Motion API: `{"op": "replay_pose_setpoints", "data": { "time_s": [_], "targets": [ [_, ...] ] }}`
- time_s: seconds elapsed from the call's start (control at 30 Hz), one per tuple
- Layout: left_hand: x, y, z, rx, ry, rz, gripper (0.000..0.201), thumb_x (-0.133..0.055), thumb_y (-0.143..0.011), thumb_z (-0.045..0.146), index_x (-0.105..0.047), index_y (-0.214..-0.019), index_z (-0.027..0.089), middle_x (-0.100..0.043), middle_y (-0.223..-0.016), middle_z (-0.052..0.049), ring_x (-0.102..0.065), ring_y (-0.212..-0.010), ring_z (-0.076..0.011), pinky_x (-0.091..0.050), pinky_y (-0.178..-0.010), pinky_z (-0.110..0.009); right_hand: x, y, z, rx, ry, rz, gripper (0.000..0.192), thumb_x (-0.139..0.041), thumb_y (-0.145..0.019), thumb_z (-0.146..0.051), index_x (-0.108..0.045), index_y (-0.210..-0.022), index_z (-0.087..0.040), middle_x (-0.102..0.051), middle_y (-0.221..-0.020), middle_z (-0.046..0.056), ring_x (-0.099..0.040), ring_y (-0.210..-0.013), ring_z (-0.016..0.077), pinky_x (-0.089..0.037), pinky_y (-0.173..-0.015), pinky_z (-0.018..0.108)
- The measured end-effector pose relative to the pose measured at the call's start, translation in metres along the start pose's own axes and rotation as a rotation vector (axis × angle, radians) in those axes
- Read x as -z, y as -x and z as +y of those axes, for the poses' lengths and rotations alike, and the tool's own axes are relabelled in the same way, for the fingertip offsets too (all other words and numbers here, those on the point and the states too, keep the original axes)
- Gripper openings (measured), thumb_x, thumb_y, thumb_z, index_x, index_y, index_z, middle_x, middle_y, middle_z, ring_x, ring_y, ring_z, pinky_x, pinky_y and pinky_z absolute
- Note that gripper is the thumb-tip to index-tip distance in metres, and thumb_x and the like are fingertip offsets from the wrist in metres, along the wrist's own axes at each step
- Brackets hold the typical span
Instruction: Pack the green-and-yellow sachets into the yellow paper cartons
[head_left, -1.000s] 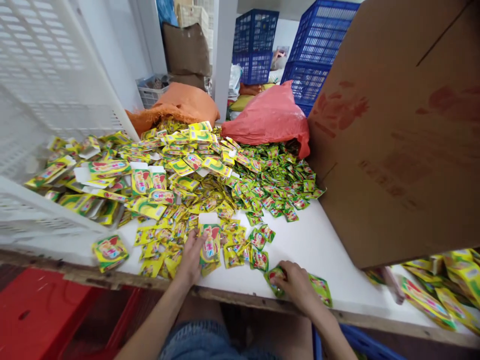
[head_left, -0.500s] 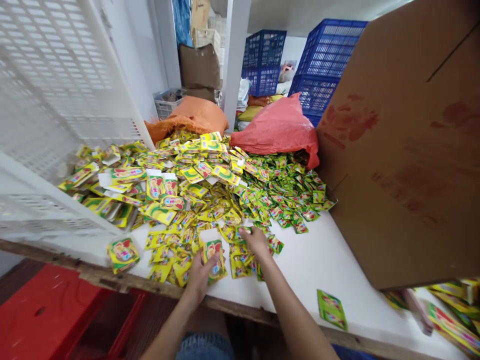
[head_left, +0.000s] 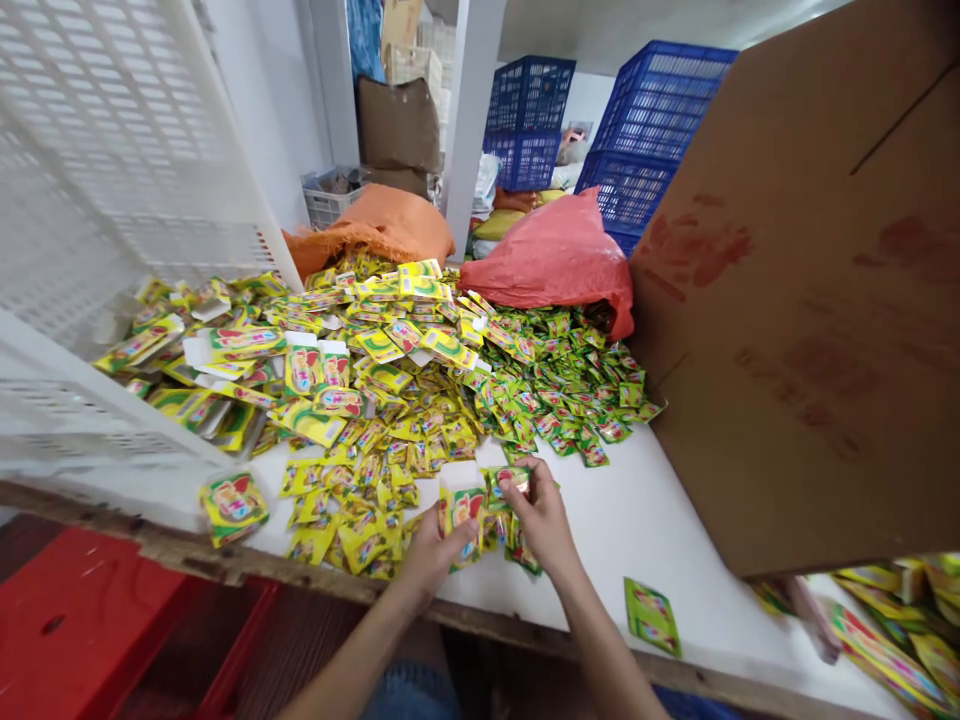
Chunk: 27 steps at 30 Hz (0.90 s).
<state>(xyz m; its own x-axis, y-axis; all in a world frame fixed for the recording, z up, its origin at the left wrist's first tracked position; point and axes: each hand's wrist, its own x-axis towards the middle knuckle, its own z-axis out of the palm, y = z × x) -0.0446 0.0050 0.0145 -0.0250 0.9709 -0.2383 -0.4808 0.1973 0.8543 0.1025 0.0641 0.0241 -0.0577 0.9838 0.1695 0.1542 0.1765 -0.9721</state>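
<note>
My left hand (head_left: 433,545) grips a small open carton (head_left: 461,503) upright at the near edge of the white table (head_left: 637,520), and my right hand (head_left: 541,512) pinches a green sachet (head_left: 508,481) just beside the carton's open top. Around both hands lie many loose sachets (head_left: 360,500), and behind them a big pile of sachets and flat cartons (head_left: 390,350) spreads up to an orange sack (head_left: 382,220) and a red bag (head_left: 555,255). One single sachet (head_left: 652,615) lies apart near the table edge on my right, under a large cardboard flap (head_left: 810,300).
</note>
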Motion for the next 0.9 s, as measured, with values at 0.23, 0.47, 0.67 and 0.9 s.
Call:
{"op": "replay_pose_setpoints", "data": {
  "time_s": [0.23,0.47,0.67,0.9],
  "targets": [
    [-0.006,0.005,-0.002,0.005,-0.081,-0.094,0.031,-0.071,-0.064,0.037,-0.063,-0.081,0.012,-0.068,-0.069,-0.005,-0.062,-0.059,-0.0162,-0.048,-0.059,-0.027,0.003,0.01,-0.034,0.005,-0.108,0.059,0.039,-0.055,-0.078,-0.039,-0.047,-0.111,-0.02,-0.057,-0.098,0.005,-0.054,-0.083,0.0175,-0.046,-0.07,0.028],
    [-0.008,0.011,0.003,0.069,-0.273,-0.246,0.026,-0.07,-0.063,0.036,-0.061,-0.067,0.013,-0.062,-0.056,-0.002,-0.055,-0.05,-0.0117,-0.041,-0.05,-0.021,0.01,0.01,-0.066,0.299,0.347,-0.302,0.018,-0.043,-0.083,-0.017,-0.052,-0.099,-0.022,-0.056,-0.094,0.004,-0.052,-0.089,0.0181,-0.042,-0.078,0.03],
    [-0.007,0.013,-0.001,0.082,-0.27,-0.323,0.024,-0.069,-0.064,0.035,-0.059,-0.068,0.013,-0.06,-0.056,-0.001,-0.054,-0.051,-0.0126,-0.042,-0.053,-0.023,0.009,0.019,-0.076,0.426,0.625,-0.538,0.027,-0.042,-0.078,-0.003,-0.053,-0.095,-0.02,-0.054,-0.094,0.005,-0.047,-0.092,0.0194,-0.041,-0.079,0.033],
    [-0.002,0.009,-0.011,-0.015,-0.437,-0.271,0.037,-0.064,-0.069,0.041,-0.061,-0.09,0.011,-0.066,-0.081,-0.003,-0.057,-0.078,-0.0192,-0.044,-0.071,-0.027,0.01,0.024,-0.059,0.367,0.528,-0.483,0.039,-0.044,-0.082,-0.006,-0.043,-0.118,-0.02,-0.053,-0.106,0.007,-0.049,-0.098,0.0176,-0.042,-0.082,0.031]
  ]
}}
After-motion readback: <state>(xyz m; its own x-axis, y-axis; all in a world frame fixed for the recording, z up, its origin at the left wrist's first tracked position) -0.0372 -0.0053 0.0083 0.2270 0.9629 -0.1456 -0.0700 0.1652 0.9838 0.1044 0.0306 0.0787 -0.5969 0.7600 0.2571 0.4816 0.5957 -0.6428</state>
